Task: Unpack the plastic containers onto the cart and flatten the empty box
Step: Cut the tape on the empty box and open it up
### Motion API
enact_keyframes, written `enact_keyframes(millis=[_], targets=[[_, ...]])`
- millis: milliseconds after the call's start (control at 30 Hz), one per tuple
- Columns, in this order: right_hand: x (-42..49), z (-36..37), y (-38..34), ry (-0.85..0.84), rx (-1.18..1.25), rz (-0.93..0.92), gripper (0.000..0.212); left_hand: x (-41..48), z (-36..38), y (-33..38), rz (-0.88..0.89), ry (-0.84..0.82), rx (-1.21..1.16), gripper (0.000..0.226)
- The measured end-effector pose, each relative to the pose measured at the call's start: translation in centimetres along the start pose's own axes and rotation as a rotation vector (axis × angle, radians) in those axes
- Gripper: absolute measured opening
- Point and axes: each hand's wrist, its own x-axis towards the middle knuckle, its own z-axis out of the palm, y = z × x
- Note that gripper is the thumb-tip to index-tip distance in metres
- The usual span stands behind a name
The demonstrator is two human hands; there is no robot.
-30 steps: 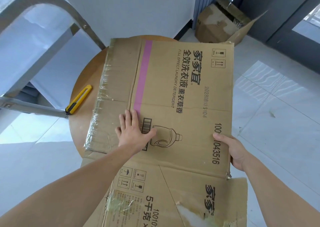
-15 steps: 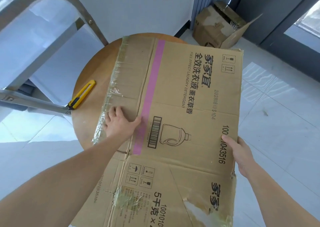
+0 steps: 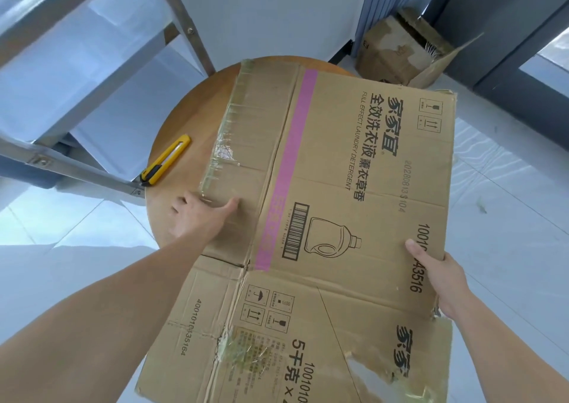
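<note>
Left hand (image 3: 200,218) leftward, at taped edge of "LAUNDRY DETERGENT" box (image 3: 369,168)

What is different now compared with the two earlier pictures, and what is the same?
The left hand slid left across the flattened box, from lying flat beside the barcode to the taped left edge, which it now grips, thumb on top. The right hand keeps its grip on the right edge; the yellow utility knife stays on the round table.
</note>
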Motion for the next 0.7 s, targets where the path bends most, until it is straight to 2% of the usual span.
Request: enact_keyframes(millis=[133,233,400,467,533,633,700], targets=[[-0.8,0.1,0.1,-0.007,0.084,-0.002,0.051,-0.3,-0.3,0.7,0.006,-0.029,-0.003,0.112],[-1.1,-0.6,0.2,0.001,0.102,-0.002,0.056,-0.2,-0.9,0.3,0.021,-0.030,-0.040,0.112],[-2.8,-1.9,-1.0,0.016,0.111,-0.057,0.053,-1.4,-2.2,0.5,0.025,-0.039,-0.260,0.079],[-3.9,-2.7,-2.0,0.025,0.128,-0.081,0.050,-1.5,-2.5,0.3,0.030,-0.072,-0.341,0.078],[-4.9,-4.1,-3.0,0.024,0.148,-0.104,0.055,-2.2,-2.9,0.4,0.045,-0.095,-0.414,0.076],[-6.6,-6.6,-4.5,0.006,0.146,-0.112,0.082,-3.7,-4.2,1.1,0.096,-0.092,-0.459,0.068],[-7.7,-8.3,-5.5,-0.007,0.159,-0.124,0.096,-4.6,-5.4,1.8,0.090,-0.090,-0.493,0.072]])
